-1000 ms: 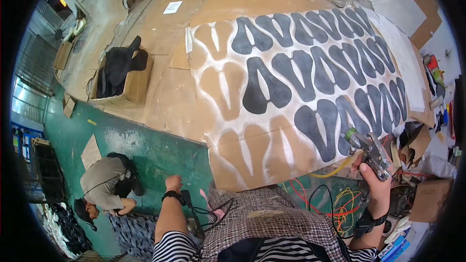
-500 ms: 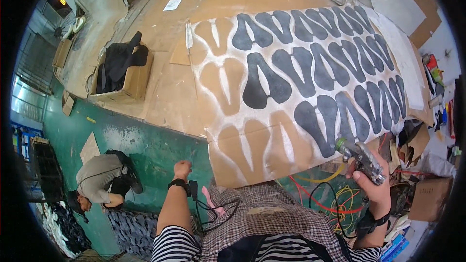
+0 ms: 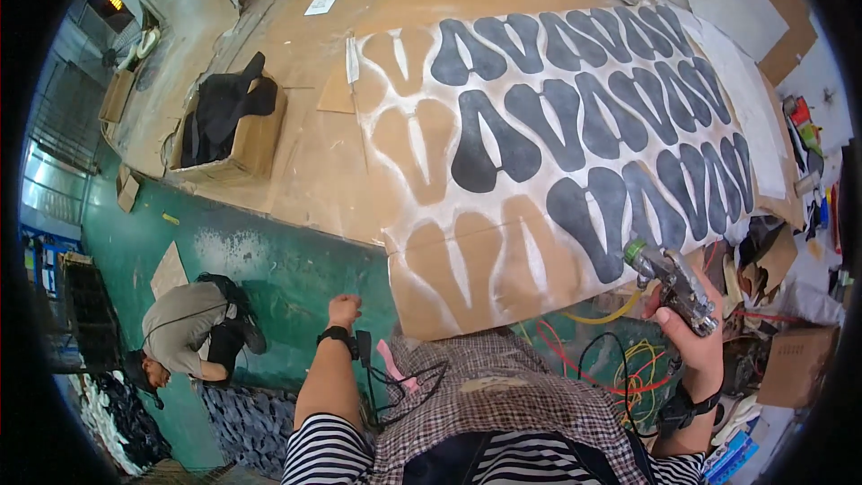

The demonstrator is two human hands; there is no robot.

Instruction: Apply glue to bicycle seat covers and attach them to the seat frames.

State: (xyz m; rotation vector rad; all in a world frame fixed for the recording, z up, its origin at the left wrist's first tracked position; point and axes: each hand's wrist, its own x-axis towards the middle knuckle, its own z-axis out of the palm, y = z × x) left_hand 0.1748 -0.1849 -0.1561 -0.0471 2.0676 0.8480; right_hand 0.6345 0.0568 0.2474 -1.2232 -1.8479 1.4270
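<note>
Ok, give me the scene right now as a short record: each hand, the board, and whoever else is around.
right hand: grips a metal spray gun, nozzle toward the board's near edge
left hand: empty, fist closed, over the green floor
cardboard sheet: rows of stencilled shapes, far ones dark grey, near-left ones unpainted
cardboard box: left of sheet, dark cloth inside
other person: crouched on floor, lower left

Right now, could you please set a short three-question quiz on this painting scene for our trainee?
1. True or false: the right hand holds the spray gun.
2. The left hand is: A) closed and empty, B) on the cardboard box, C) on the stencil sheet.
3. What colour are the painted shapes on the sheet?

Key: 1 true; 2 A; 3 dark grey.
</note>
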